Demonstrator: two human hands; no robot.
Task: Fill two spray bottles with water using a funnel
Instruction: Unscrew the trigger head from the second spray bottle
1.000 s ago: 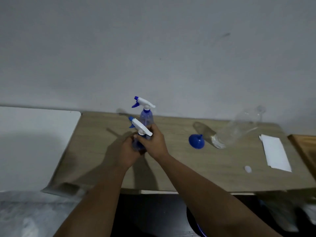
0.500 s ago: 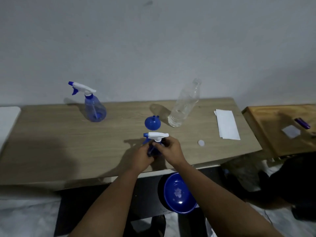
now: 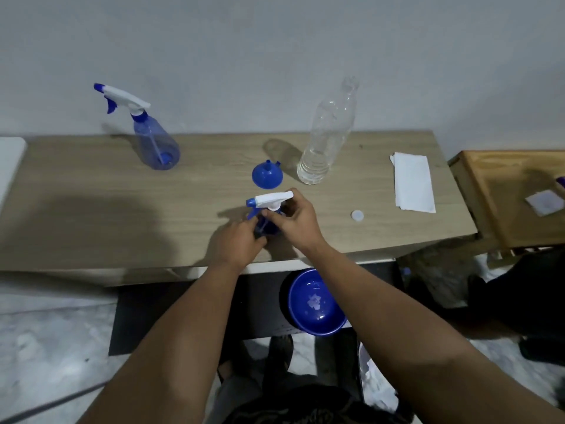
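Near bottle (image 3: pixel 265 223) now down at the table (image 3: pixel 91 215) front edge, just before the funnel (image 3: pixel 267 176), no longer beside the far bottle (image 3: pixel 154 142) at back left. Left hand (image 3: pixel 237 244) wrapped round the body, right hand (image 3: pixel 295 220) pinching the collar under the sprayer (image 3: pixel 270 201). Probably unscrewing next; no filling yet.

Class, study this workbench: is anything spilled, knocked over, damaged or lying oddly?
Nothing spilled or toppled. The water bottle stands uncapped, its white cap loose on the table. The funnel rests mouth-down, spout up.
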